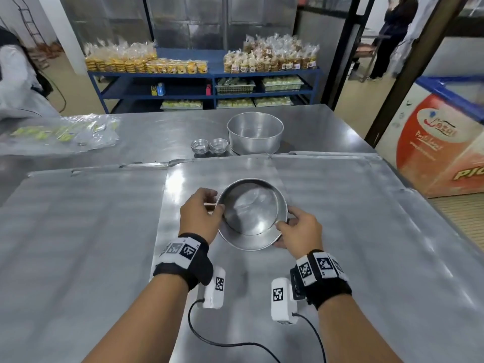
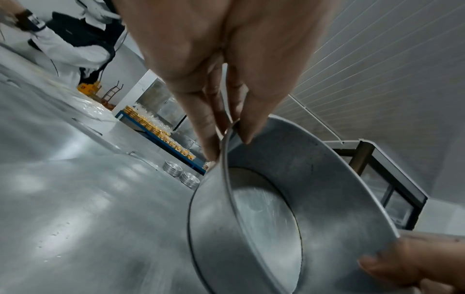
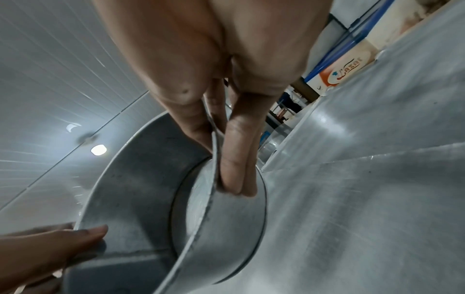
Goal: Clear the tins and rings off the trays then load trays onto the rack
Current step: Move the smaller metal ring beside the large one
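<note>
Round tin (image 1: pixel 251 218) above tray (image 1: pixel 340 231), left hand (image 1: pixel 200 213) pinching left rim, thumb inside, right hand (image 1: pixel 301 231) pinching right rim, fingers outside.

Round tins (image 1: pixel 252 213) – two; small-tin stacks (image 1: pixel 200 146) – two; trays (image 1: pixel 78 231) – three

Tin (image 1: pixel 251 216) above middle tray (image 1: pixel 235 284), larger tin (image 1: pixel 255 133) behind.
</note>
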`<state>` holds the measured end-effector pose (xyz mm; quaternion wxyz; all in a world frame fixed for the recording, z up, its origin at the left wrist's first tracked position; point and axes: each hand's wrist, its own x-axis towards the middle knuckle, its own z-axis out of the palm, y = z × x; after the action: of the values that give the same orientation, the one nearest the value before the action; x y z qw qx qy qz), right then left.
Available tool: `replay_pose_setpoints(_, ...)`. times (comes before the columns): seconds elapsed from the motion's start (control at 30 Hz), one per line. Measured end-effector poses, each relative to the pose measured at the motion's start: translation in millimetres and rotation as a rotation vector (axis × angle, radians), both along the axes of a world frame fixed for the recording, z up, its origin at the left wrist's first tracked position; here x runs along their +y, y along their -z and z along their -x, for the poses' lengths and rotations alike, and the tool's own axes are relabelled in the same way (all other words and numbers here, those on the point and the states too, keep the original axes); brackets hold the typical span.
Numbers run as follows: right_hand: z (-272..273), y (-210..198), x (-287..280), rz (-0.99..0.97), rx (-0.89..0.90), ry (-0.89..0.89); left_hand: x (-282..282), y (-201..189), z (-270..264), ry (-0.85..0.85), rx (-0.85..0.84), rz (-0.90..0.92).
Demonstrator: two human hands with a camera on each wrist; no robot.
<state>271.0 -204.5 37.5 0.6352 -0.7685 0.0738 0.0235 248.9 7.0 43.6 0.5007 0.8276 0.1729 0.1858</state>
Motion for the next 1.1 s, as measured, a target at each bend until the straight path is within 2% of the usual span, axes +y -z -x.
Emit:
replay_pose_setpoints(0.2, -23.4, 11.7, -2.4, -0.102, 0.044, 0.095, -9.0, 15.0, -33.9, 0.081, 0.255, 0.267)
replay_pose_setpoints(0.4, -59.0, 17.4, -21.4, -0.178, 0.119, 0.194, -37.1, 24.9, -73.8, 0.132, 0.294, 0.352)
replay_pose_setpoints(0.57, -109.9, 28.5, -44.0, -0.214, 0.133, 0.236, -71.5, 37.1, -120.2, 0.103, 0.294, 0.405)
replay_pose_setpoints(0.73, -175.0, 37.7, -74.6, -0.245, 0.136, 0.217, -103.5, 42.1, -177.2, 0.105, 0.268, 0.479)
replay_pose_setpoints(0.87, -256.1, 43.3, -107.0, -0.275, 0.136, 0.176, -132.7, 41.8, -252.0, 0.087, 0.245, 0.496)
replay_pose_setpoints(1.1, -402.3, 60.1, -142.6, -0.283, 0.127, 0.129, -167.3, 55.1, -390.8, 0.1, 0.243, 0.38)
